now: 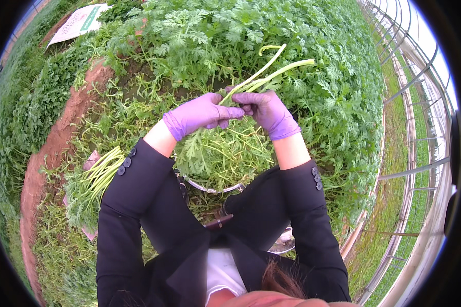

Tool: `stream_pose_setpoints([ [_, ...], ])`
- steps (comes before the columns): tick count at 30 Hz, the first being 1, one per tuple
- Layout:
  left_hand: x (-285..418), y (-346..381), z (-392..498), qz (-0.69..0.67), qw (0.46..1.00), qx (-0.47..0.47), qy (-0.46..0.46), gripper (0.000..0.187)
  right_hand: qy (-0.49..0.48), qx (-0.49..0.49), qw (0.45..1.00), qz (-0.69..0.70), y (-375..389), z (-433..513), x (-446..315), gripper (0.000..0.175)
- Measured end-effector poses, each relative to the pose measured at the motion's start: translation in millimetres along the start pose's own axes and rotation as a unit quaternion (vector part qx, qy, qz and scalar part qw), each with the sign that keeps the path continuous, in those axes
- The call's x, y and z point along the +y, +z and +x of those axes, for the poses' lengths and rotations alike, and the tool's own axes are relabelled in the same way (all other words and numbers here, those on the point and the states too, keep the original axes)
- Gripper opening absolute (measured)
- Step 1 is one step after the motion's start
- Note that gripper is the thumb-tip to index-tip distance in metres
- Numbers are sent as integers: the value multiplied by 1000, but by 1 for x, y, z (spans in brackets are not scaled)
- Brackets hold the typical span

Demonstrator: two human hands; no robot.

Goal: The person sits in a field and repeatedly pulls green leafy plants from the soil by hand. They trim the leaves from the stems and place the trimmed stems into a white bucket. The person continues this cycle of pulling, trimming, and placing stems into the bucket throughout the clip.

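My left hand [203, 113], in a purple glove, holds cut leafy green stalks [269, 75] whose pale stem ends point up and to the right. Beside it, my right hand [267, 111], gloved alike, has its fingers on the same stalks near their middle. Leaves hang below my left hand over a round container [211, 190] heaped with loose greens and trimmings [238, 149]. To the left, by my sleeve, lies a bundle of cut stalks [105, 169] with the stems upward and the leaves downward, on pinkish material.
Dense leafy plants [322, 57] grow ahead and to the right. A bare soil strip [50, 153] curves along the left. A printed sack or sheet [77, 23] lies at the upper left. Greenhouse hoops [415, 172] and plastic film stand at the right.
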State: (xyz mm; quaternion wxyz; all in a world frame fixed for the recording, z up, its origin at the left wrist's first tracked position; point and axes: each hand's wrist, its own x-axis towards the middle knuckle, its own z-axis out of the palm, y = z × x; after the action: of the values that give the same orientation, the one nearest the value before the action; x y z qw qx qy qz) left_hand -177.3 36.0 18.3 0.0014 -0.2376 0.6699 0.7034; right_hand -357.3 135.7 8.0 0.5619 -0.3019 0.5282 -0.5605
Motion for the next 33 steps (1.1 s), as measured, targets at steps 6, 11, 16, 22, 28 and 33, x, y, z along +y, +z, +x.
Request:
stream_pose_setpoints([
  [6,4,-13,-10,-67,997,-25,36,38,-188,121,925,308,-59,1,-26,25],
  [11,1,-20,-20,-99,991,36,88,29,-229,242,929,161,-99,-11,-23,36],
  [16,0,-18,-18,-103,990,25,97,30,-110,-21,972,-208,-53,-1,6,100],
  [22,-2,-14,-20,-83,993,20,83,34,-46,-40,998,-23,12,-8,-16,38],
  [28,0,-19,-23,-82,991,9,109,38,-216,40,937,272,-53,-1,-31,30],
  [33,-1,-22,-21,-83,989,42,116,38,-30,234,951,-200,-83,5,0,67],
])
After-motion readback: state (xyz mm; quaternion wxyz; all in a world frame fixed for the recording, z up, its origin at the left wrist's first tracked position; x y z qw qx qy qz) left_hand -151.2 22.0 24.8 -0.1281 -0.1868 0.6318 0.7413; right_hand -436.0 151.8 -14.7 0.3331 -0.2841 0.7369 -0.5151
